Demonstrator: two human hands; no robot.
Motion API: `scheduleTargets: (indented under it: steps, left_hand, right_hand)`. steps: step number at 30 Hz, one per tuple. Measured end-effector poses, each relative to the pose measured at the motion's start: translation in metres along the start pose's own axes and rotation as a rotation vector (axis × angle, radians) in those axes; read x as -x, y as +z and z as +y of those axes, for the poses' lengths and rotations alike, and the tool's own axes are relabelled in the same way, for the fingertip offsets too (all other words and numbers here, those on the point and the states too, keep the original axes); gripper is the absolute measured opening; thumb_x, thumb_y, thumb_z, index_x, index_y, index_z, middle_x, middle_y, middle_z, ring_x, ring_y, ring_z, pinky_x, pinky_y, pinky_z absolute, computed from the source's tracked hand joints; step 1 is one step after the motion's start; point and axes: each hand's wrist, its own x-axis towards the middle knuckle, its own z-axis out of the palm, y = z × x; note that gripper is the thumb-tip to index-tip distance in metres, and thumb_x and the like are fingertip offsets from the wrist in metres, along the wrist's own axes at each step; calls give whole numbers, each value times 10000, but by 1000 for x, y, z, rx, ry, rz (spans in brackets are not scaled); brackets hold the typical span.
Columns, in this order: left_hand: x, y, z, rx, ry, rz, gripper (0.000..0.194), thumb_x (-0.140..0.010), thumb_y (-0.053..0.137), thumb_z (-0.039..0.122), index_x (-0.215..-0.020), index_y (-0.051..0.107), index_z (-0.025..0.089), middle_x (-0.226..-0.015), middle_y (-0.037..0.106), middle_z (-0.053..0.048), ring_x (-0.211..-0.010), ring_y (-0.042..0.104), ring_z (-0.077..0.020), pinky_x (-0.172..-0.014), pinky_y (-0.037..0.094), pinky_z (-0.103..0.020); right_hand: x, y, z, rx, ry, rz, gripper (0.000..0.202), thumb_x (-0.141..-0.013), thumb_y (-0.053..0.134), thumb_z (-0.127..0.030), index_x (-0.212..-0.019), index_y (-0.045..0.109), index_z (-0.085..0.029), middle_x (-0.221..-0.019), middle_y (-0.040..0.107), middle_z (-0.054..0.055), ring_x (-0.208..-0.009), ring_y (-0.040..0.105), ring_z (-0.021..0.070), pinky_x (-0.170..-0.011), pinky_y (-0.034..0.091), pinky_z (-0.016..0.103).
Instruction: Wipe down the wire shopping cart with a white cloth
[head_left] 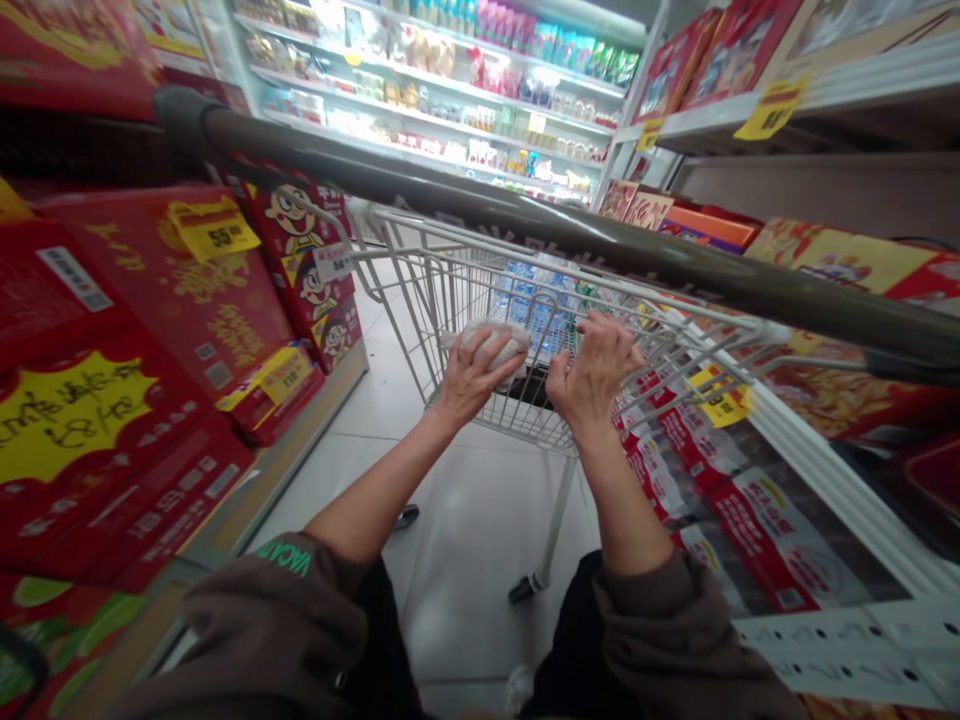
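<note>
My left hand point(472, 375) is closed over a greyish-white cloth point(504, 335), pressed against the wire back of a shopping cart point(442, 265). Just to the right, my right hand point(596, 375) curls its fingers at the same wire panel, its thumb raised; the fingertips are partly hidden. Above both hands, the cart's dark push bar point(465, 200) slants across the view. Inside the basket, packs of bottled water point(544, 300) show through the wires, and something dark point(529, 385) lies low behind the hands.
Red gift boxes point(165, 280) with yellow price tags line the left side. On the right, shelves point(840, 450) hold packaged snacks close to the cart. A lit refrigerated display point(450, 90) stands beyond. A cart wheel point(529, 588) rests on the tiled floor point(472, 540) near my legs.
</note>
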Motion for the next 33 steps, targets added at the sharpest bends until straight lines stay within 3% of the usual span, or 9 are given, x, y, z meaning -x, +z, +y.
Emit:
scheduleTargets:
  steps: [5, 8, 11, 13, 18, 21, 28, 30, 33]
  left_hand:
    - [-35, -16, -15, 33, -189, 60, 389, -1044, 447, 310, -1362, 638, 429, -1518, 573, 37, -1532, 373, -258, -1321, 149, -586]
    - [-27, -13, -23, 19, -137, 19, 375, -1049, 441, 305, -1332, 662, 415, -1488, 604, 42, -1509, 407, -254, -1326, 89, -592]
    - [0, -10, -29, -4, -37, -19, 391, -1046, 452, 267, -1309, 683, 441, -1435, 648, 56, -1433, 499, -238, -1334, 146, -563]
    - [8, -15, -33, -2, -31, 15, 428, -1036, 450, 231, -1307, 682, 467, -1422, 653, 61, -1415, 517, -228, -1329, 204, -552]
    - [-28, -42, -45, -65, -51, 229, 434, -1006, 553, 261, -1383, 618, 464, -1530, 552, 32, -1543, 330, -265, -1322, 188, -598]
    - [-43, -47, -51, -63, -68, 243, 419, -1001, 578, 285, -1402, 601, 406, -1587, 474, 6, -1577, 238, -291, -1317, 178, -616]
    - [16, -39, -43, 3, -47, 106, 477, -975, 517, 127, -1361, 627, 384, -1438, 589, -37, -1492, 379, -269, -1222, 416, -517]
    - [16, -48, -44, -48, -82, 157, 514, -950, 566, 151, -1395, 598, 406, -1449, 575, -43, -1482, 389, -292, -1201, 433, -550]
    - [-13, -69, -55, -124, -201, 343, 517, -954, 563, 199, -1427, 569, 409, -1538, 482, -37, -1525, 311, -328, -1230, 350, -636]
  right_hand:
    - [1, 4, -6, -21, 32, 24, 370, -822, 495, -281, -1171, 581, -193, -1354, 612, 169, -1360, 485, 362, -1103, 304, 553]
    - [1, 3, -9, -26, 40, 39, 345, -813, 498, -285, -1138, 575, -197, -1344, 620, 164, -1337, 498, 360, -1096, 313, 558]
    - [2, 4, -10, -21, 17, 68, 300, -807, 510, -281, -1088, 566, -196, -1328, 631, 161, -1317, 511, 354, -1079, 327, 547]
    - [2, 5, -10, -13, 4, 76, 279, -808, 509, -281, -1070, 561, -198, -1322, 626, 164, -1312, 511, 355, -1070, 333, 546]
    - [4, 8, -11, -11, 12, 104, 264, -794, 512, -286, -1042, 555, -207, -1295, 614, 170, -1286, 512, 362, -1053, 350, 554]
    - [5, 7, -13, -12, 14, 110, 262, -787, 518, -286, -1035, 554, -208, -1295, 614, 173, -1285, 512, 366, -1047, 354, 558]
    - [9, 6, -17, 8, -35, 130, 229, -828, 513, -282, -1040, 548, -203, -1323, 625, 168, -1303, 521, 352, -1045, 373, 538]
    - [11, 7, -17, 8, -42, 133, 230, -826, 519, -282, -1041, 546, -202, -1324, 625, 169, -1311, 518, 353, -1044, 377, 541]
    - [12, 9, -18, -16, -16, 136, 235, -813, 525, -281, -1034, 547, -205, -1331, 615, 171, -1319, 508, 361, -1055, 367, 565]
